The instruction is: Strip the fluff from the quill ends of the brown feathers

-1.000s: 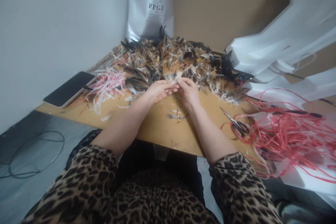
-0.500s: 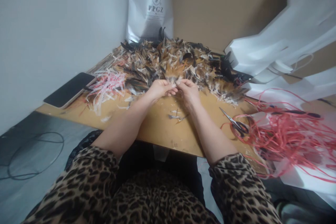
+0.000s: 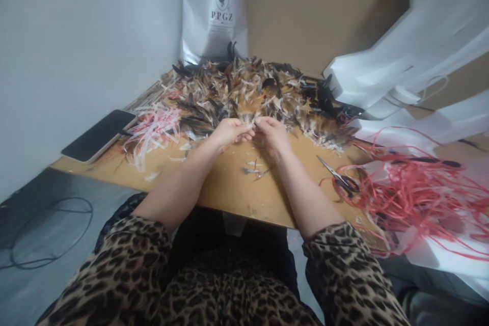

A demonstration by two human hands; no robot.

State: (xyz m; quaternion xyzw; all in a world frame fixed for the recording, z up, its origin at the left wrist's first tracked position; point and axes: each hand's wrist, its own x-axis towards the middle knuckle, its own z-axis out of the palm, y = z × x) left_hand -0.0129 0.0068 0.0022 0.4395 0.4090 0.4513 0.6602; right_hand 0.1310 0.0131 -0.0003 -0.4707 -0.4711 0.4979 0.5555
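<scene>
Looks like a little craft workshop corner tbh. Feathers are heaped far back on the tabletop, with scissors and tangled red ribbon right.

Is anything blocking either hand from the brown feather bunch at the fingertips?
Nothing visible: the left hand and right hand meet at the pale base of the brown feather bunch. The scissors lie off to the right.

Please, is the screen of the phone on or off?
The phone appears off: its whole visible screen is dark, with no lit display.
</scene>
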